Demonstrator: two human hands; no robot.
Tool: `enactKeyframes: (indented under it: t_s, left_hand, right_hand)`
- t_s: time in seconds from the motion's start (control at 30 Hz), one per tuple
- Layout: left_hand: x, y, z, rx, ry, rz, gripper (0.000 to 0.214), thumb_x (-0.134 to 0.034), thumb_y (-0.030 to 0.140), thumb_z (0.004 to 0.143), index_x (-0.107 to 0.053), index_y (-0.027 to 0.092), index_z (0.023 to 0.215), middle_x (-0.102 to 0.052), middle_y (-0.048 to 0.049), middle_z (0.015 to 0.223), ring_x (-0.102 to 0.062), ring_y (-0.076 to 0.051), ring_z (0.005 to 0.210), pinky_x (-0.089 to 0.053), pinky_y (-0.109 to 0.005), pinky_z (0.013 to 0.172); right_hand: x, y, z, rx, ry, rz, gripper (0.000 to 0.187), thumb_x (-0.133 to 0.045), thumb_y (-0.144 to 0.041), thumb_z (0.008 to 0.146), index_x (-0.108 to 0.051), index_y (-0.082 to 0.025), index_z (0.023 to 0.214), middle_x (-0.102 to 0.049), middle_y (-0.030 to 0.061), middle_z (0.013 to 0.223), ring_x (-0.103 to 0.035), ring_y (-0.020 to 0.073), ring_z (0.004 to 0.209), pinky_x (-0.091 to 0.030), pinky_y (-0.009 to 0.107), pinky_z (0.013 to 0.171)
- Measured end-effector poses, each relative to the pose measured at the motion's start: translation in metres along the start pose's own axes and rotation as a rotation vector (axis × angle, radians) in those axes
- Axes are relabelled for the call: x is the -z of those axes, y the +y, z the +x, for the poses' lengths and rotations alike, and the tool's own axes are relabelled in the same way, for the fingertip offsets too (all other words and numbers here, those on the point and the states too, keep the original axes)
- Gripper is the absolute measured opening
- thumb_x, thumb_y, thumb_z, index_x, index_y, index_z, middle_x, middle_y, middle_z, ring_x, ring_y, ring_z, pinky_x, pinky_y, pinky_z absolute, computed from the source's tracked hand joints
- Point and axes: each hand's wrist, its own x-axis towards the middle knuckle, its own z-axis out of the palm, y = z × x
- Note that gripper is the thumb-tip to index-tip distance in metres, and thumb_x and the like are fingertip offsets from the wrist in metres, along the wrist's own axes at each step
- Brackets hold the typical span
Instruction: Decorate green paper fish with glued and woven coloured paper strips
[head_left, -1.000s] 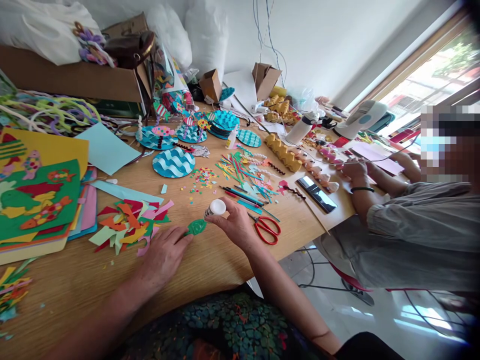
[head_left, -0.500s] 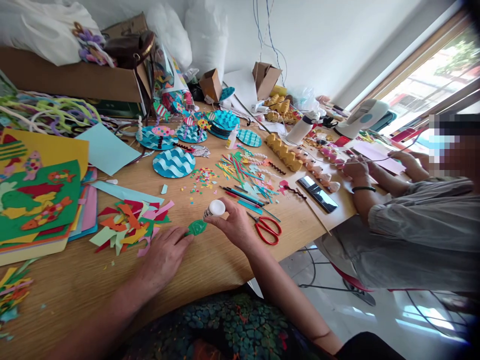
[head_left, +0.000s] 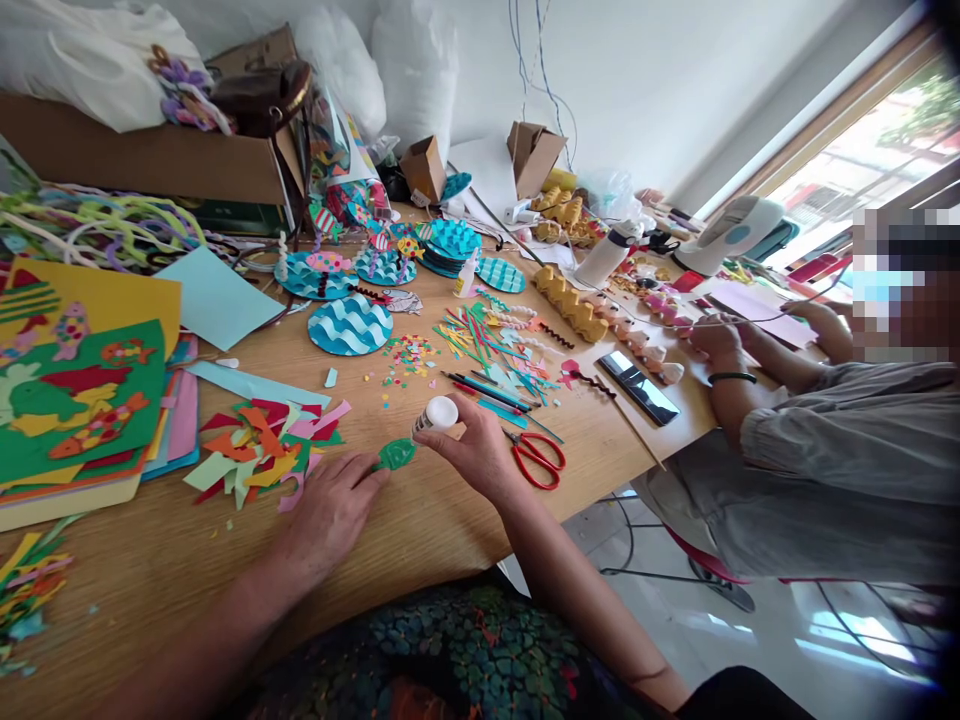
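My right hand (head_left: 480, 450) grips a small white bottle (head_left: 435, 418), tipped so that its round white base faces up. Its lower end is close to a green paper cutout (head_left: 395, 455) with a shiny, wet-looking surface. The fingers of my left hand (head_left: 337, 505) press together over the cutout's left end and hold it on the wooden table. Part of the cutout is hidden under those fingertips. Red-handled scissors (head_left: 538, 460) lie to the right of my right hand, and several pens (head_left: 491, 392) lie just beyond it.
Paper scraps (head_left: 262, 450) are heaped left of my hands. Stacked coloured paper (head_left: 82, 400) is farther left. Blue wavy discs (head_left: 350, 324) and paper strips (head_left: 487, 340) lie beyond. A phone (head_left: 637, 388) is to the right, near a co-worker's hands (head_left: 716, 340).
The whole view has shifted very slightly. Both hands keep their holds, with the bottle still tilted close to the green cutout.
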Motion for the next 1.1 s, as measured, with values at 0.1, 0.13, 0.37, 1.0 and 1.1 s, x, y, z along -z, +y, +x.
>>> enactKeyframes:
  t_s: [0.1, 0.13, 0.37, 1.0, 1.1]
  left_hand:
    - [0.0003, 0.0003, 0.0003, 0.006, 0.001, -0.001, 0.028, -0.041, 0.01, 0.083, -0.064, 0.018, 0.097, -0.063, -0.0088, 0.101, -0.055, -0.024, 0.095, -0.047, -0.044, 0.083]
    - [0.0005, 0.0003, 0.0004, 0.005, 0.0, 0.002, 0.028, -0.041, 0.01, 0.083, -0.064, 0.018, 0.098, -0.063, -0.0089, 0.101, -0.055, -0.024, 0.095, -0.048, -0.044, 0.083]
    - [0.0011, 0.0004, 0.0, -0.008, -0.003, 0.005, 0.026, -0.043, 0.01, 0.083, -0.064, 0.017, 0.097, -0.063, -0.0096, 0.101, -0.056, -0.025, 0.094, -0.048, -0.044, 0.082]
    - [0.0002, 0.0006, -0.0008, 0.005, -0.019, 0.014, 0.027, -0.044, 0.009, 0.081, -0.063, 0.018, 0.098, -0.062, -0.0089, 0.103, -0.054, -0.024, 0.096, -0.047, -0.043, 0.084]
    - [0.0004, 0.0013, -0.0002, 0.003, -0.016, 0.031, 0.027, -0.043, 0.008, 0.081, -0.063, 0.017, 0.098, -0.062, -0.0086, 0.102, -0.055, -0.024, 0.095, -0.048, -0.042, 0.082]
  right_hand:
    - [-0.003, 0.0007, 0.0, -0.012, 0.004, -0.01, 0.023, -0.062, -0.04, 0.072, -0.054, -0.019, 0.072, -0.057, -0.001, 0.068, -0.051, 0.0128, 0.063, -0.036, 0.023, 0.059]
    - [-0.0044, 0.0006, -0.0001, -0.011, 0.009, -0.01, 0.023, -0.062, -0.039, 0.073, -0.054, -0.018, 0.072, -0.057, -0.0009, 0.068, -0.051, 0.0128, 0.063, -0.036, 0.023, 0.059]
    - [-0.003, 0.0001, -0.0023, 0.007, 0.027, 0.009, 0.023, -0.063, -0.039, 0.072, -0.054, -0.018, 0.073, -0.056, -0.0008, 0.068, -0.05, 0.0125, 0.063, -0.035, 0.023, 0.058]
    - [-0.0037, 0.0057, 0.0004, 0.029, -0.019, 0.013, 0.019, -0.062, -0.037, 0.075, -0.056, -0.019, 0.075, -0.059, -0.001, 0.072, -0.054, 0.0134, 0.067, -0.037, 0.023, 0.062]
    - [-0.0071, 0.0047, 0.002, 0.035, -0.026, 0.031, 0.019, -0.062, -0.037, 0.075, -0.056, -0.019, 0.075, -0.059, -0.0008, 0.071, -0.053, 0.0136, 0.067, -0.037, 0.023, 0.061]
